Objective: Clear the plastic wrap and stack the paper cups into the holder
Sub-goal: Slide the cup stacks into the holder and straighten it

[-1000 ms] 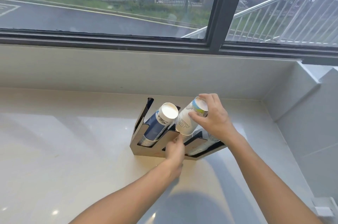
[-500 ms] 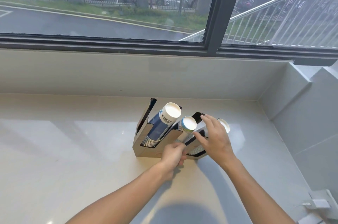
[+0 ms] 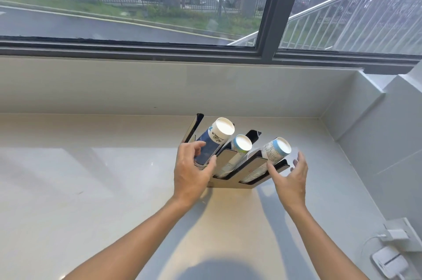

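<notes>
Pale, glossy stone forms the surface, which runs back to a low upstand beneath a dark-framed window; parked cars, a fence and a stair railing show through the glass.

A holder with three slanted slots stands on the surface near the far right corner, its slots fanning away from the person. Each slot carries a leaning stack of paper cups with the closed bottoms facing up and back. The left stack is dark blue and white. The middle stack and the right stack are white with pale blue print.

The left hand is at the holder's left end. Its thumb and fingers are curled around the lower part of the left stack, in contact with it. The right hand is at the holder's right end, spread wide with fingers apart. Its thumb lies against or just at the front lip of the right slot; whether the fingers touch the holder's outer wall cannot be told. It grips nothing.

No wrap is discernible on the cups. A white wall socket with a plugged charger sits at the right edge, with a second white adapter lying on the surface below it, both well apart from the holder. Nothing lies between the hands and the holder.
</notes>
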